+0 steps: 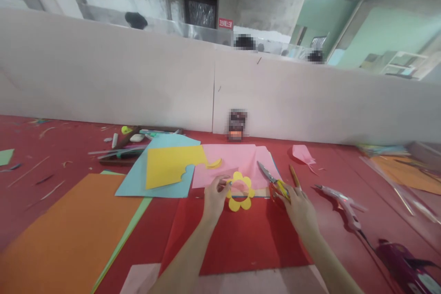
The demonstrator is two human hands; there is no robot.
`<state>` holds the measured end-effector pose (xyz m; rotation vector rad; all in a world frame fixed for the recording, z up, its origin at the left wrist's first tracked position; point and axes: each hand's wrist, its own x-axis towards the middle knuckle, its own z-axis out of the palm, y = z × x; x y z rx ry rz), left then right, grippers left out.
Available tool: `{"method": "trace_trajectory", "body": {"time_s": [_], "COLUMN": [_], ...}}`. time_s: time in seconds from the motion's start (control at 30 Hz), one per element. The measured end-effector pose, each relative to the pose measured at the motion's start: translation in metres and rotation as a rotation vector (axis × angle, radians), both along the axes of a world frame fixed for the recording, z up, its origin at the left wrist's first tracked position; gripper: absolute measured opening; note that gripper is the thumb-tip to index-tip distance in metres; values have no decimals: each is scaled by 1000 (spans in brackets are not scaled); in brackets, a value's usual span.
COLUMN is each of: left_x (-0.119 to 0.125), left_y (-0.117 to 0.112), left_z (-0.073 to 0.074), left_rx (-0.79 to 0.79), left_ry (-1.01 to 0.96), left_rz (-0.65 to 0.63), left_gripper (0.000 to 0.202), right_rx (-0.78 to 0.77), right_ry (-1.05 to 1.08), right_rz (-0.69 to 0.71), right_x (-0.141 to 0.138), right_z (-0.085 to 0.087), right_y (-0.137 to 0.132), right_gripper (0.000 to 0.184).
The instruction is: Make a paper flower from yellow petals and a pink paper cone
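Observation:
A yellow paper flower ring point(234, 205), with scalloped petals and a round hole in the middle, is pinched at its left edge by my left hand point(214, 196). My right hand point(299, 206) has its fingers on the yellow and orange handles of a pair of scissors point(268, 174), whose blades point away to the upper left. Just beyond that hand lies a brown pencil-like stick point(294, 175). Pink paper point(227, 156) spreads behind both hands. On the left, a yellow sheet point(168, 165) with a scalloped cut edge rests over blue paper point(131, 183). Below the ring is a red sheet point(241, 243).
A glue gun point(344, 204) lies at the right, its cord running toward a purple device point(406, 262). Orange sheets point(69, 229) cover the left front. A tray point(120, 161) of tools sits behind them. A white partition point(138, 69) closes off the back.

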<state>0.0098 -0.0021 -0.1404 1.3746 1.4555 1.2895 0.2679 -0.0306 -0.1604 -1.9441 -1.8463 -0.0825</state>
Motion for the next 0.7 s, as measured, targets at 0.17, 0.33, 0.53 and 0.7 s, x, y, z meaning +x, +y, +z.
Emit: {"method": "trace_trajectory", "body": {"time_s": [0.17,0.33,0.53,0.7], "left_x": [3,4,3,-6], "left_y": [2,-2,-10,-33], "left_z": [-1,3,18,73], "left_rx": [-9,-15,0,30], "left_ry": [35,49,67,82], "left_rz": [6,-17,-64,-350], "left_gripper": [18,19,17,15], "right_rx": [131,45,-38,-25], "right_ry": [484,857,916,988], "right_rz": [44,200,287,309], "right_x": [-31,-77,-94,-87], "right_z": [37,70,64,72], "right_y": [30,78,99,80], "right_gripper": [38,47,32,34]}}
